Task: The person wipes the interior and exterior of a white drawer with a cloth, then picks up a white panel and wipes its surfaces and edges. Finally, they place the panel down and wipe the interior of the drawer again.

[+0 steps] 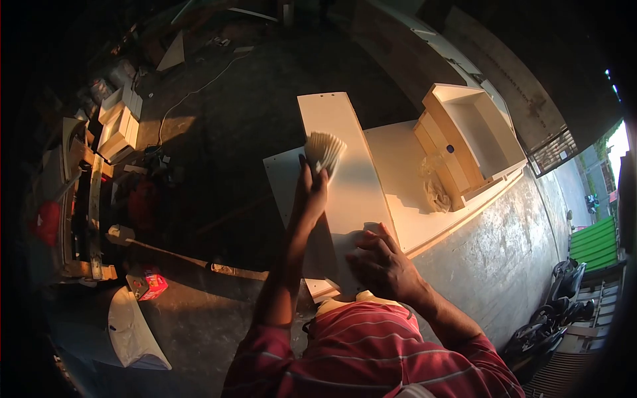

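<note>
My left hand is closed around the base of a brush with pale, fanned-out bristles. The brush lies over the left edge of a long white board, which stretches away from my body. Low over the near end of that board is my right hand, its fingers bent and drawn together. What the right fingers hold, if anything, is hidden by the hand. Under the long board, a wider white panel extends to the right.
A drawer-like wooden box stands on the panel, with a crumpled plastic bag against it. Wooden pieces are stacked at left. A long-handled tool, a red box and a curved white piece lie on the floor. Motorcycles stand at right.
</note>
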The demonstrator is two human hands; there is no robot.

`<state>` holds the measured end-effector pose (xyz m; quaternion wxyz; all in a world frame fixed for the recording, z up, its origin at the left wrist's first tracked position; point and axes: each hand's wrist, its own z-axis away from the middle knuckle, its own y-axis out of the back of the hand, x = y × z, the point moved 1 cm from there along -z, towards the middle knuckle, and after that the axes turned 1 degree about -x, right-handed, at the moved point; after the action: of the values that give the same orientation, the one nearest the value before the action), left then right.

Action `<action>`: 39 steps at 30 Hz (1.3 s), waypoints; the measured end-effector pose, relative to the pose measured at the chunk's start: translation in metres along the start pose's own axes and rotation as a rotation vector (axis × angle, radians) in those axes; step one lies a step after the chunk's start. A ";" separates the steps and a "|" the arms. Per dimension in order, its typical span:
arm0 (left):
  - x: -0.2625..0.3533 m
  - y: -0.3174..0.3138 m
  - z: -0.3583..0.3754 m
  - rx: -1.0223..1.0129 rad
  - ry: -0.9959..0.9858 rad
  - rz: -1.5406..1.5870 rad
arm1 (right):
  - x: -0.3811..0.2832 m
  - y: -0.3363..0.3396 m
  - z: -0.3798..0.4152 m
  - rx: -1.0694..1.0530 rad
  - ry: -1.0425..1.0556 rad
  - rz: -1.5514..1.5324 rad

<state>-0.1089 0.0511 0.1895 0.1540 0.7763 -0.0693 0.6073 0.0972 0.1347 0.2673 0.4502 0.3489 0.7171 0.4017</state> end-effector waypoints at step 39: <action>0.045 0.047 0.169 -0.305 0.079 -0.026 | 0.020 0.001 0.009 0.417 -0.164 -0.737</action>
<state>0.0442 -0.0446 0.2041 0.2804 0.7203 -0.1446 0.6178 0.0989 0.1542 0.2585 0.5391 0.1838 0.8214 0.0316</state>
